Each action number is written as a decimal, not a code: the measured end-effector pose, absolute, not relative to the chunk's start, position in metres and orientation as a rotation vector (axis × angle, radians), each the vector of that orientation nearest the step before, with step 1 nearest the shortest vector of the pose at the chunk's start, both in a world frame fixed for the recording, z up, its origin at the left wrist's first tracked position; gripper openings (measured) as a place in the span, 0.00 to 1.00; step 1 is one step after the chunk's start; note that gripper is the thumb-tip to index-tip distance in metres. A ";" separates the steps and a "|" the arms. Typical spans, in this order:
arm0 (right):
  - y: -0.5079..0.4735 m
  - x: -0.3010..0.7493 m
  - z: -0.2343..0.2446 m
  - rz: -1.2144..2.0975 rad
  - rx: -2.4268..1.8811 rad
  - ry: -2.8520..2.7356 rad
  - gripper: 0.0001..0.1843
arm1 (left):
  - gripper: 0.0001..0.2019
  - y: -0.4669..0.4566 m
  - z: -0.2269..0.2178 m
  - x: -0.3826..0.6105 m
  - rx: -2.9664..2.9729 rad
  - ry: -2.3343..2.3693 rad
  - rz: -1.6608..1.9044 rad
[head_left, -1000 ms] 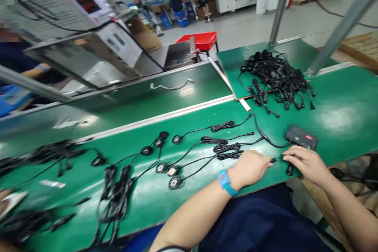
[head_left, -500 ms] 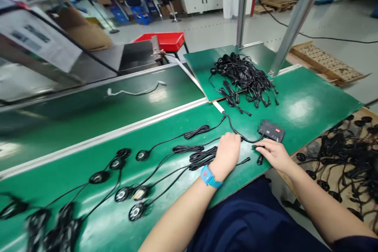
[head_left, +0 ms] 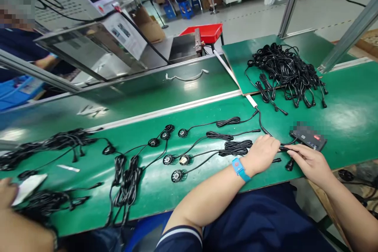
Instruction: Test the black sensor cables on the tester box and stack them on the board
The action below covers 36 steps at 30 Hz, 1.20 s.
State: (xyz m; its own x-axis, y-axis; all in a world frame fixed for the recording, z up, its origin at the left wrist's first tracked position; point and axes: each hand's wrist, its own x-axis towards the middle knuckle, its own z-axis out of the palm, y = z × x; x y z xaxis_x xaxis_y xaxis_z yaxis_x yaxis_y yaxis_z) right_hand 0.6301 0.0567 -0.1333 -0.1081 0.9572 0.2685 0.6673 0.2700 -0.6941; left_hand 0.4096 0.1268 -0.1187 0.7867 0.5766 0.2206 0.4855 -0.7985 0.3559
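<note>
My left hand [head_left: 262, 152], with a blue wristband, is closed on the plug end of a black cable at the near edge of the green bench [head_left: 147, 189]. My right hand [head_left: 310, 162] pinches the black connector lead [head_left: 284, 149] that runs to a small black tester box [head_left: 308, 137]. The two hands meet end to end. Left of my left hand lie several black cables with coiled bundles [head_left: 235, 147] and round puck-shaped ends [head_left: 177, 175].
A heap of black cables [head_left: 285, 71] lies on a raised green board at the back right. More cable bundles [head_left: 126, 183] lie at the left, near another person's hand [head_left: 7, 195]. Behind are a conveyor belt [head_left: 132, 94], a red bin [head_left: 210, 32] and metal posts.
The view swung left again after panning right. My left hand moved right to the cable plug and now meets my right hand, which shifted onto the lead.
</note>
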 end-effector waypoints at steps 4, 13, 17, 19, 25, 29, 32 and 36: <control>0.056 0.632 -0.135 0.507 -1.442 -1.911 0.13 | 0.10 0.124 -0.117 0.411 2.792 0.825 0.436; 0.059 0.637 -0.139 0.518 -1.456 -1.925 0.14 | 0.10 0.126 -0.124 0.415 2.724 0.781 0.500; 0.057 0.638 -0.140 0.492 -1.439 -1.912 0.13 | 0.10 0.134 -0.131 0.416 2.478 0.724 0.528; 0.056 0.639 -0.140 0.522 -1.432 -1.924 0.13 | 0.10 0.136 -0.131 0.417 2.416 0.708 0.564; 0.058 0.642 -0.139 0.563 -1.480 -1.905 0.14 | 0.14 0.132 -0.127 0.416 2.504 0.647 0.629; 0.059 0.640 -0.137 0.579 -1.480 -1.899 0.15 | 0.13 0.129 -0.130 0.416 2.401 0.692 0.639; 0.057 0.638 -0.136 0.532 -1.437 -1.919 0.14 | 0.10 0.129 -0.129 0.418 2.248 0.756 0.585; 0.053 0.634 -0.137 0.380 -1.383 -1.931 0.11 | 0.13 0.130 -0.122 0.421 2.025 0.830 0.497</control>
